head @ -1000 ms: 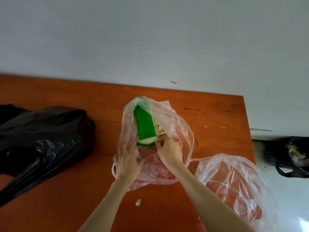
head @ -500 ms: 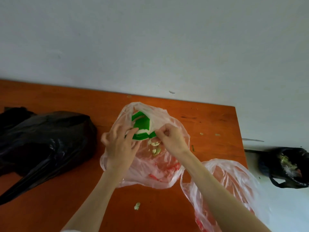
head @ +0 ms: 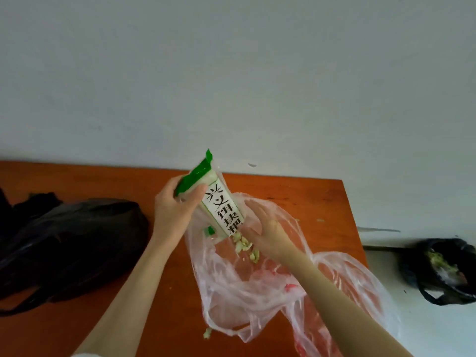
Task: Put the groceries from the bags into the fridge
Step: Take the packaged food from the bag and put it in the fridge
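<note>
On the orange bench (head: pixel 77 181), the left hand (head: pixel 172 210) grips the tilted green-and-white packet (head: pixel 221 204) above the clear bag (head: pixel 244 284); the right hand (head: pixel 268 230), fingers relaxed, steadies the bag beside it.

Two hands were in view: the left hand (head: pixel 173 210) and the right hand (head: pixel 268 229). There was one green-and-white packet (head: pixel 221 207). Two clear plastic bags lay on the one orange surface (head: pixel 90 328): one (head: pixel 231 287) under the packet, the second (head: pixel 360 292) right of the packet. Two black bags showed: one (head: pixel 69 243) left of the packet, one (head: pixel 443 269) far right of it, off the surface. Several pale vegetable scraps (head: pixel 244 247) clustered below the packet, too many and too small to count; one more scrap (head: pixel 207 333) lay nearer the camera.
</note>
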### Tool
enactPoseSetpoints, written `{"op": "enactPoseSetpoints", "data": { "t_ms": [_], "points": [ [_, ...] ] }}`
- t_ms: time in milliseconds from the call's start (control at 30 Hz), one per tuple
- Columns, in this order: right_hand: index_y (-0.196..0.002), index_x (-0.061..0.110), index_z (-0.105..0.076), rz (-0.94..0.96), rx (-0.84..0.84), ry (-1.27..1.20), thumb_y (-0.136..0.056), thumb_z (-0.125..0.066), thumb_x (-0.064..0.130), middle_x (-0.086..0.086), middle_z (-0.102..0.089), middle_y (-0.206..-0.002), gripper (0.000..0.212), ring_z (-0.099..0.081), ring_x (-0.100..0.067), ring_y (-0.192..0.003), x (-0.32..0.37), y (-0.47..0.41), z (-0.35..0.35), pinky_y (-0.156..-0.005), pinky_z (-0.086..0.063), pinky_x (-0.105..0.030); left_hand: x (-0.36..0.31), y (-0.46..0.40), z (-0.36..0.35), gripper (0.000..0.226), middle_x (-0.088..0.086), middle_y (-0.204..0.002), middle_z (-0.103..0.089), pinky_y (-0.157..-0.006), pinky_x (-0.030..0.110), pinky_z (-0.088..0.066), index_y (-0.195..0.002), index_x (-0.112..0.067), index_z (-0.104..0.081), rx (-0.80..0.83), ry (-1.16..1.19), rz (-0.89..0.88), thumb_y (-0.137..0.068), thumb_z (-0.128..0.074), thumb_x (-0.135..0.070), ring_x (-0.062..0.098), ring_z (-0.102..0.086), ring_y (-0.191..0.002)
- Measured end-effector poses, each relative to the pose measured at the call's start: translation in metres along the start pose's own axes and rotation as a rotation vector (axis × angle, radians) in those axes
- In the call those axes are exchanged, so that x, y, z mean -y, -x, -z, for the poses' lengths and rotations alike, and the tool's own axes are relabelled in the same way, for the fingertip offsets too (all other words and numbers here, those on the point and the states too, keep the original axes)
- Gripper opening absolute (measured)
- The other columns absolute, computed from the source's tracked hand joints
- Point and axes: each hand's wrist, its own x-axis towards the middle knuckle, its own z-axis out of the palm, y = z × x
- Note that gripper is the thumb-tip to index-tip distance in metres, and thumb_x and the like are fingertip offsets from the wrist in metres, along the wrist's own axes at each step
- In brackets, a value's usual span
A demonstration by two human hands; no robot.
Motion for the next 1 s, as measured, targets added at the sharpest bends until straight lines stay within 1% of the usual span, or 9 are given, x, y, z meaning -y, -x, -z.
{"op": "enactPoseSetpoints", "data": {
  "t_ms": [67, 167, 233, 333, 400, 533, 700, 900, 1000],
  "points": [
    [-0.141, 0.023, -0.037, 0.02, 0.01, -0.201, -0.089, -0.059, 0.035, 0.012, -0.042, -0.139, 0.058, -0.048, -0.01, -0.121, 0.016, 0.005, 0.013, -0.101, -0.043, -0.042, -0.015, 0.001, -0.001, 0.023, -0.003, -0.089, -0.066, -0.061, 0.014, -0.052, -0.1, -0.019, -0.061, 0.001, 0.082, 0.035, -0.079, -0.069, -0.023, 0.004, -0.063, -0.078],
    [-0.118, 0.021, -0.055, 0.027, 0.065, -0.374, -0.086, -0.063, 0.028, 0.007, -0.065, -0.114, 0.034, -0.065, -0.01, -0.098, 0.027, 0.014, 0.032, -0.081, -0.056, -0.034, -0.038, 0.007, -0.007, 0.022, 0.0, -0.09, -0.066, -0.069, 0.022, -0.055, -0.097, -0.023, -0.061, 0.023, 0.146, 0.054, -0.076, -0.07, -0.025, 0.012, -0.064, -0.082],
    [-0.106, 0.02, -0.058, 0.017, 0.073, -0.396, -0.084, -0.066, 0.026, 0.002, -0.069, -0.104, 0.024, -0.068, -0.015, -0.092, 0.029, 0.02, 0.039, -0.079, -0.057, -0.036, -0.05, 0.012, -0.012, 0.033, 0.002, -0.091, -0.066, -0.074, 0.028, -0.056, -0.103, -0.018, -0.061, 0.067, 0.16, 0.058, -0.073, -0.071, -0.028, 0.016, -0.065, -0.086],
    [-0.108, 0.011, -0.056, -0.009, 0.057, -0.545, -0.082, -0.068, 0.017, -0.003, -0.07, -0.105, 0.029, -0.07, -0.019, -0.091, 0.029, 0.038, 0.05, -0.081, -0.057, -0.042, -0.069, 0.021, -0.021, 0.061, 0.006, -0.097, -0.066, -0.082, 0.04, -0.054, -0.118, -0.017, -0.056, 0.184, 0.182, 0.049, -0.064, -0.069, -0.041, 0.024, -0.065, -0.094],
    [-0.109, 0.008, -0.054, -0.027, -0.003, -0.601, -0.083, -0.066, 0.014, -0.005, -0.069, -0.107, 0.03, -0.07, -0.022, -0.092, 0.031, 0.054, 0.058, -0.08, -0.057, -0.042, -0.081, 0.026, -0.027, 0.062, 0.005, -0.103, -0.064, -0.083, 0.038, -0.052, -0.129, -0.022, -0.047, 0.242, 0.116, -0.016, -0.074, -0.062, -0.045, 0.021, -0.063, -0.097],
    [-0.103, 0.013, -0.055, -0.095, -0.223, -0.626, -0.084, -0.065, 0.015, -0.002, -0.069, -0.103, 0.022, -0.07, -0.019, -0.087, 0.023, 0.098, 0.076, -0.074, -0.059, -0.035, -0.092, 0.046, -0.043, 0.05, -0.009, -0.123, -0.049, -0.075, 0.01, -0.04, -0.137, -0.026, -0.035, 0.338, -0.123, -0.217, -0.091, -0.045, -0.042, 0.004, -0.05, -0.106],
    [-0.106, 0.009, -0.057, -0.249, -0.541, -0.711, -0.084, -0.066, 0.018, -0.007, -0.071, -0.097, 0.024, -0.072, -0.022, -0.082, -0.002, 0.184, 0.081, -0.073, -0.059, -0.039, -0.078, 0.085, -0.067, 0.053, -0.006, -0.147, -0.027, -0.112, 0.032, -0.025, -0.143, -0.027, -0.026, 0.566, -0.497, -0.62, -0.094, -0.044, -0.038, 0.005, -0.025, -0.133],
    [-0.105, 0.01, -0.061, -0.459, -0.973, -0.807, -0.085, -0.064, 0.019, -0.01, -0.072, -0.095, 0.022, -0.072, -0.024, -0.082, -0.013, 0.307, 0.044, -0.075, -0.058, -0.044, -0.067, 0.161, -0.095, 0.061, -0.005, -0.157, -0.005, -0.118, 0.04, -0.009, -0.147, -0.027, -0.017, 0.858, -0.583, -0.885, -0.092, -0.032, -0.048, 0.012, 0.001, -0.144],
    [-0.104, 0.012, -0.06, -0.541, -1.171, -0.82, -0.088, -0.06, 0.019, -0.008, -0.071, -0.092, 0.018, -0.071, -0.021, -0.079, -0.007, 0.372, 0.028, -0.064, -0.058, -0.032, -0.077, 0.205, -0.107, 0.06, -0.004, -0.157, 0.001, -0.118, 0.039, -0.003, -0.148, -0.026, -0.011, 0.999, -0.601, -1.0, -0.093, -0.029, -0.045, 0.013, 0.008, -0.144]
  ]
}}
